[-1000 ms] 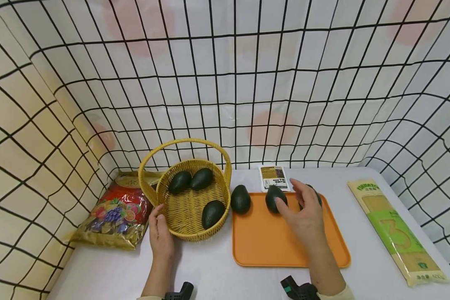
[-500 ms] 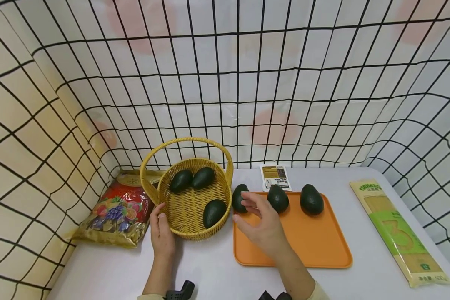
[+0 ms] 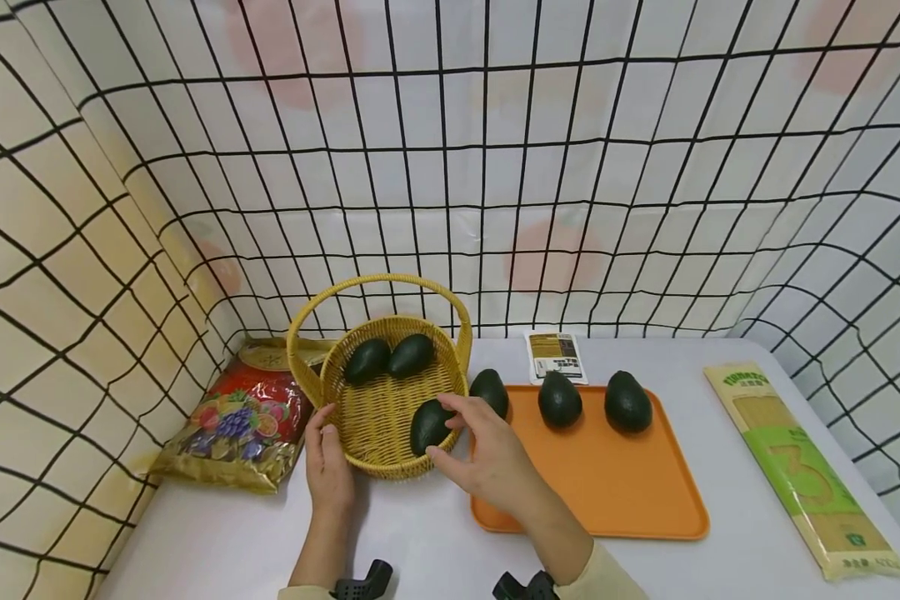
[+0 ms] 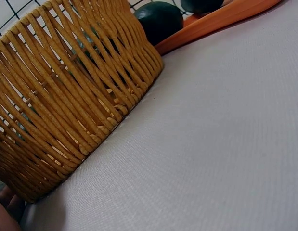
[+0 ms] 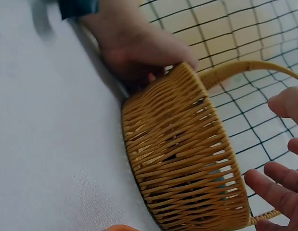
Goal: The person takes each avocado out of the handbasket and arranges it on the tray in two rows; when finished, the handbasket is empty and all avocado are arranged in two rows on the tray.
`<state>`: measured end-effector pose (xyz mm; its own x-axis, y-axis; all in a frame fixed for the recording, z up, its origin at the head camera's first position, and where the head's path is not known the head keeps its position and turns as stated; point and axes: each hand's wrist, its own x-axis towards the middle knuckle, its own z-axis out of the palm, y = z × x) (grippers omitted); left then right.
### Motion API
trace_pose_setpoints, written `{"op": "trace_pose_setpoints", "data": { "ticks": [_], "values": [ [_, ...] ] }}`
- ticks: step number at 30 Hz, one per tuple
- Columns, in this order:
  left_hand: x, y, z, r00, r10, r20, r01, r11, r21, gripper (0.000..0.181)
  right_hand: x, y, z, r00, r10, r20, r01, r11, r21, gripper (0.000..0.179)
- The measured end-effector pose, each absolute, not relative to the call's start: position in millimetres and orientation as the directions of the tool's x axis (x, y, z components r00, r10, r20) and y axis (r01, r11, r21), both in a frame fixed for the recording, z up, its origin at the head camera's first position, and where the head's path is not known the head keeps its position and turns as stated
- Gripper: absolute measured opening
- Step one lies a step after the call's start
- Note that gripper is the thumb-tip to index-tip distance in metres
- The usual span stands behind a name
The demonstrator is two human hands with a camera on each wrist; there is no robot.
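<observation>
The right hand point(image 3: 489, 458) had swung from the tray point(image 3: 600, 492) to the lower-centre basket point(image 3: 371, 429), fingers apart, apparently bringing its lower-right avocado point(image 3: 426, 429) within reach; the left hand point(image 3: 330, 475) rested loosely against the basket's left side.

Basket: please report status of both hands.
Left hand against the basket, left side. Right hand empty, at its right side. Three avocados inside. Raised handle might obstruct.
</observation>
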<state>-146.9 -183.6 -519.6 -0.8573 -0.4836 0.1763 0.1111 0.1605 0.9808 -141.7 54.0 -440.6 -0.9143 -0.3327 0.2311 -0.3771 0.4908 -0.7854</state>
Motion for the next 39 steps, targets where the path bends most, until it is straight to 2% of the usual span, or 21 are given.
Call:
{"op": "trace_pose_setpoints", "data": {
  "ticks": [6, 14, 18, 22, 29, 35, 39],
  "values": [
    [-146.9, -183.1, -519.0, -0.854, -0.487, 0.181, 0.113, 0.165, 0.980, 0.037, -153.7, 42.6, -444.1, -0.861, -0.445, 0.246, -0.484, 0.571, -0.663, 0.072],
    [-147.6, -184.0, -519.1, -0.861, -0.479, 0.171, 0.099, 0.173, 0.980, 0.038, -172.0, 28.3, -442.6, -0.822, -0.521, 0.231, -0.536, 0.571, -0.621, 0.071],
    [-148.4, -185.6, -519.9, -0.863, -0.475, 0.171, 0.092, 0.184, 0.979, 0.038, -186.0, 18.8, -437.4, -0.800, -0.578, 0.159, -0.547, 0.597, -0.587, 0.075],
    [-148.7, -186.5, -521.1, -0.867, -0.468, 0.170, 0.091, 0.187, 0.978, 0.039, -198.5, 12.5, -434.6, -0.774, -0.627, 0.083, -0.538, 0.583, -0.609, 0.077],
    [-148.1, -185.8, -521.9, -0.864, -0.469, 0.181, 0.114, 0.168, 0.979, 0.038, -213.5, 19.5, -429.0, -0.784, -0.620, 0.027, -0.516, 0.627, -0.583, 0.068],
    [-148.3, -185.4, -519.0, -0.863, -0.473, 0.180, 0.116, 0.162, 0.980, 0.038, -225.4, 23.3, -418.4, -0.705, -0.694, -0.147, -0.560, 0.671, -0.485, 0.063],
    [-148.1, -185.4, -519.1, -0.861, -0.475, 0.181, 0.113, 0.168, 0.979, 0.038, -227.2, 20.8, -415.6, -0.692, -0.699, -0.179, -0.564, 0.679, -0.470, 0.067]
  ]
}}
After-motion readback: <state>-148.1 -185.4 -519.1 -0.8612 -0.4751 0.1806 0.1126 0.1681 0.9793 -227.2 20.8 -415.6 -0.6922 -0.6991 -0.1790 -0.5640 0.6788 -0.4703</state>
